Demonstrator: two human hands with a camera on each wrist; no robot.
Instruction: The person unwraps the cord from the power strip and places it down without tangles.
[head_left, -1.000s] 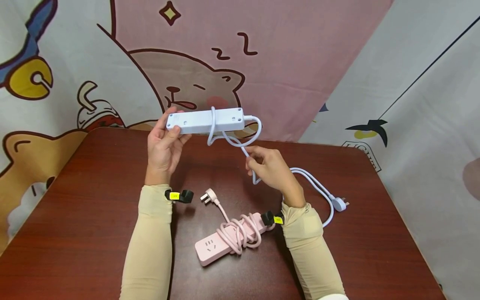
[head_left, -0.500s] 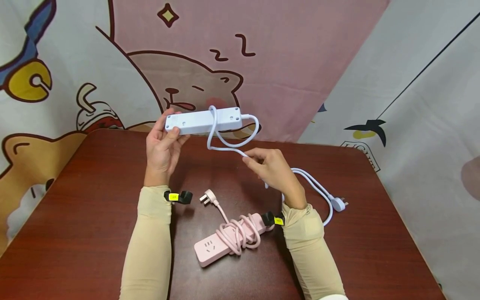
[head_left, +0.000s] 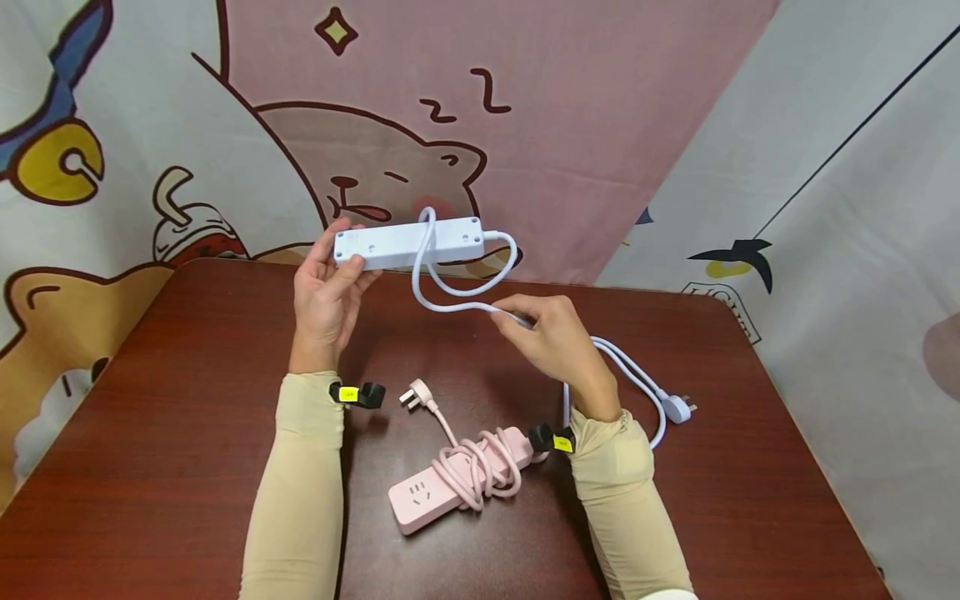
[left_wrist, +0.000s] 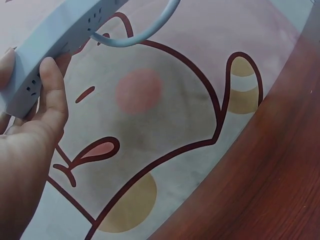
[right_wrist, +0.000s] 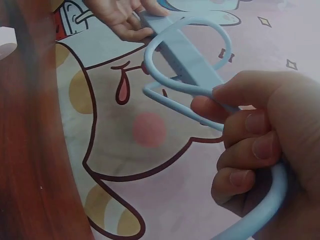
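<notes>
Raised over the far edge of the table, a white power strip (head_left: 390, 243) is gripped at its left end by my left hand (head_left: 324, 304). In the left wrist view, sockets show on the side of the power strip (left_wrist: 55, 42) turned to that camera. Its cord (head_left: 450, 309) leaves the right end, makes a loose loop and passes once over the strip's body. My right hand (head_left: 558, 346) pinches this cord between thumb and forefinger. In the right wrist view the cord (right_wrist: 272, 197) also runs down past the curled fingers.
On the brown table (head_left: 187, 467) lies a pink power strip (head_left: 420, 500) wrapped in its own cord, its pink plug (head_left: 420, 392) pointing left. The white cord's plug (head_left: 677, 408) rests at the right. A patterned cloth (head_left: 600, 125) hangs behind the table.
My right hand has shifted slightly right and drawn the cord along, so the turn around the white power strip hangs looser and wider. My left hand stays nearly still.
</notes>
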